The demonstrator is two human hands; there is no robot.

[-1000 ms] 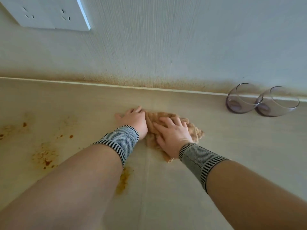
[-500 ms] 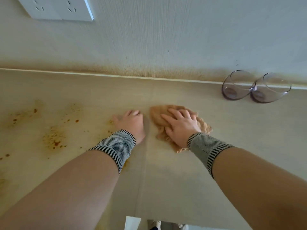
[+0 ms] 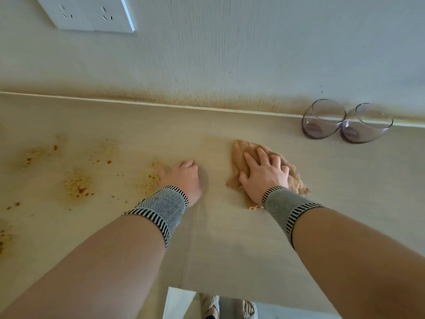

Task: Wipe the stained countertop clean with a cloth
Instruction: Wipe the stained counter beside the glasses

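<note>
Since the earlier frames, the left hand [image 3: 181, 178] has been taken off the cloth [image 3: 239, 157] and set apart from it on the countertop [image 3: 230, 245], fingers curled under, nothing held. The cloth is pressed flat under the spread, slightly bent fingers of the right hand [image 3: 264, 173], right of centre. Brown stains [image 3: 78, 185] are seen left of the left hand. Two glasses [image 3: 324, 118] stand at the wall, well right of the cloth.
</note>
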